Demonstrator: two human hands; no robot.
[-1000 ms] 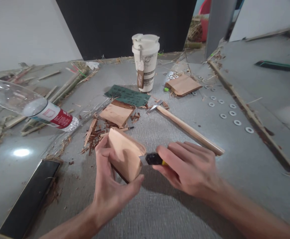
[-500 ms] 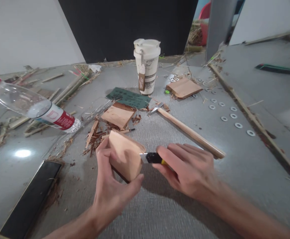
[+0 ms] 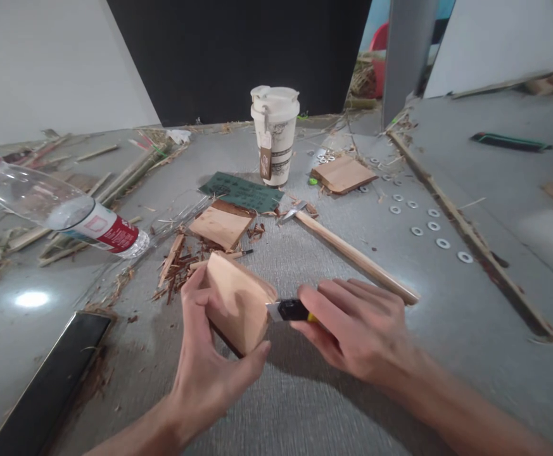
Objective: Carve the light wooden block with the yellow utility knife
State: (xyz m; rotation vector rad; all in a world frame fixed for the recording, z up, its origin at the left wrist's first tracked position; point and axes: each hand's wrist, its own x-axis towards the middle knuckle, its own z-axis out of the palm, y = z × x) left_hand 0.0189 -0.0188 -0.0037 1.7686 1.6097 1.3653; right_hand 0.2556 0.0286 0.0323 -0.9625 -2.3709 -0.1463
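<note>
My left hand (image 3: 207,361) grips a pale wooden block (image 3: 238,303), tilted on edge on the grey table, thumb at its near corner and fingers behind its far side. My right hand (image 3: 359,326) is closed round a black and yellow utility knife (image 3: 291,310). The knife's blade touches the block's right edge.
Wood shavings (image 3: 176,266) lie behind the block, by a flat wood piece (image 3: 222,226) and green sandpaper (image 3: 241,190). A hammer (image 3: 347,253), a lidded cup (image 3: 275,134), a plastic bottle (image 3: 62,209), several washers (image 3: 428,226), another wood piece (image 3: 343,174) and a black slab (image 3: 43,389) surround the hands.
Both hands and the block stay almost still, the knife blade at the block's edge. The view has tipped slightly, so the table items sit a little lower in the picture.
</note>
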